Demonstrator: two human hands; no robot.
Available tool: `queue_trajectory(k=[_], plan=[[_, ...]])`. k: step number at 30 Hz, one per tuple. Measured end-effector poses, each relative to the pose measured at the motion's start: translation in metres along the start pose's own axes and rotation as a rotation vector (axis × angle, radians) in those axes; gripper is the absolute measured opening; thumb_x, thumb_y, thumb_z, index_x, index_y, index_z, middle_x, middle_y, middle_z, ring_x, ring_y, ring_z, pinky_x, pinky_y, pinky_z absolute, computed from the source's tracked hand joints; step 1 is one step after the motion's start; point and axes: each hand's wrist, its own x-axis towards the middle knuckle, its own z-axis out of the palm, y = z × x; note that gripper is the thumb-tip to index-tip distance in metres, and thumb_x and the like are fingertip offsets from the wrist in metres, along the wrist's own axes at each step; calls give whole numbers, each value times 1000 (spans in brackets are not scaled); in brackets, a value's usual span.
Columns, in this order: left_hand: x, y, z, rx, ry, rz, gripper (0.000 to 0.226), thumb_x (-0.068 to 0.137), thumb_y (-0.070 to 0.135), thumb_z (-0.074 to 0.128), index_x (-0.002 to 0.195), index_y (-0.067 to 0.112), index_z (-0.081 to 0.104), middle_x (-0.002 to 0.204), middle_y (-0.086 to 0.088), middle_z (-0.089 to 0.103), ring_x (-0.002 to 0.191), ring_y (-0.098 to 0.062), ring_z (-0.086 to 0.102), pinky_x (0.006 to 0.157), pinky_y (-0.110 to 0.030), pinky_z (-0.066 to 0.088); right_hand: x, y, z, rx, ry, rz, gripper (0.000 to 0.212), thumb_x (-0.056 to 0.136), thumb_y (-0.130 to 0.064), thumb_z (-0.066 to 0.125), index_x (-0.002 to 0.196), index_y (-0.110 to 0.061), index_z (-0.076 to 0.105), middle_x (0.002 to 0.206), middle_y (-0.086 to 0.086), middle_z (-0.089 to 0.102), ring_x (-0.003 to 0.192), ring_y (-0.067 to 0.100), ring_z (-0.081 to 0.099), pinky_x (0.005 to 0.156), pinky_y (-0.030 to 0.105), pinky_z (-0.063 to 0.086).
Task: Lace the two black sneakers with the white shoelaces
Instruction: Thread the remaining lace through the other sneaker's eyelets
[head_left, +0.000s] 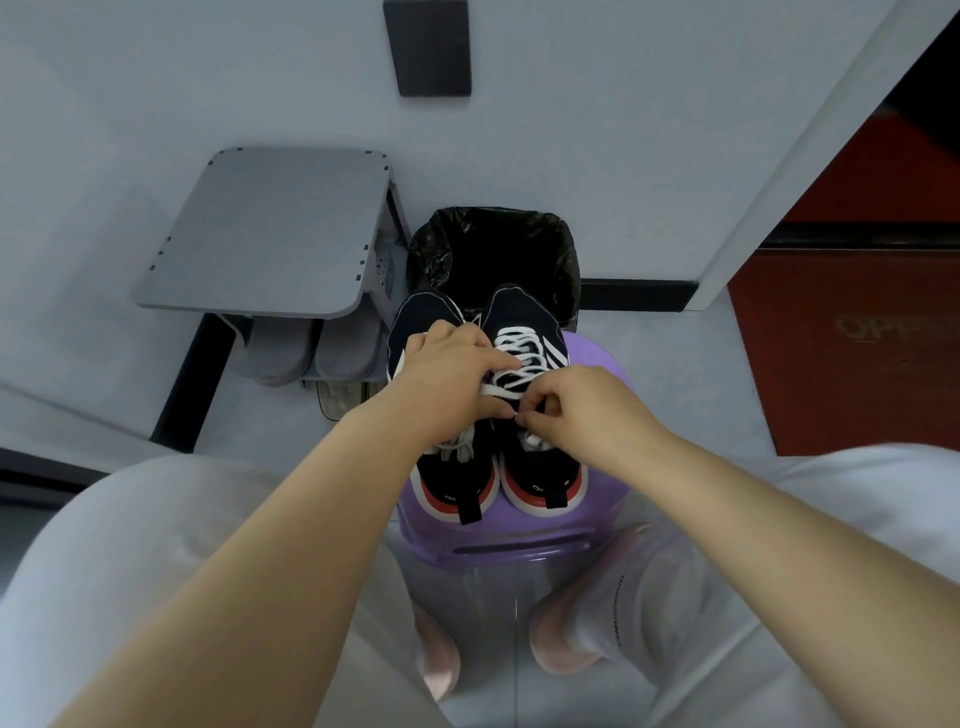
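Note:
Two black sneakers stand side by side on a purple stool (597, 525), toes pointing away from me. The right sneaker (524, 317) has a white shoelace (519, 345) crossed through its upper eyelets. My left hand (452, 374) lies across the left sneaker (415, 317) and reaches over to the right one, its fingers pinching the lace near the tongue. My right hand (587, 410) pinches the lace end at the right sneaker's lower eyelets, fingertips almost meeting those of the left hand. A loose white lace (460, 449) lies bunched in the left sneaker's opening.
A bin lined with a black bag (493, 249) stands right behind the stool. A grey shoe rack (270, 234) with grey slippers (317, 348) under it is at the back left. My knees in light trousers flank the stool. A red door (852, 332) is on the right.

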Motion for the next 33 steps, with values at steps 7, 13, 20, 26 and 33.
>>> queue_trajectory(k=[7,13,20,26,33], plan=[[-2,-2,2,-33,9,-34,51,84,49,60,132,44,45,130,7,42,123,-19,28,105,-33,18,-11,11,-10,65,-72,83,12,83,-19,65,71,-22,66,45,-13,52,46,0,48,47,10,32],[-2,0,1,-51,36,-8,51,84,46,62,132,41,47,131,7,41,124,-18,27,102,-31,18,-13,12,-12,136,-24,102,5,82,-25,69,79,-22,68,66,-6,63,58,5,52,58,21,40],[-6,1,3,-19,82,-3,51,83,49,60,132,43,47,130,8,41,124,-17,27,104,-32,17,-2,2,-2,-3,-1,38,7,87,-26,63,81,-23,67,59,-13,55,57,5,50,51,18,34],[-6,0,4,-40,87,-18,49,83,49,61,130,43,48,128,9,42,123,-17,28,105,-31,17,-8,7,-5,19,17,74,18,83,-23,65,67,-29,59,54,-14,55,51,1,51,48,12,32],[-7,2,4,-34,98,-25,48,84,46,61,130,43,48,128,9,42,123,-17,28,105,-31,17,-1,-3,-1,-28,-38,46,11,86,-26,63,74,-25,63,59,-11,55,58,9,52,51,21,36]])
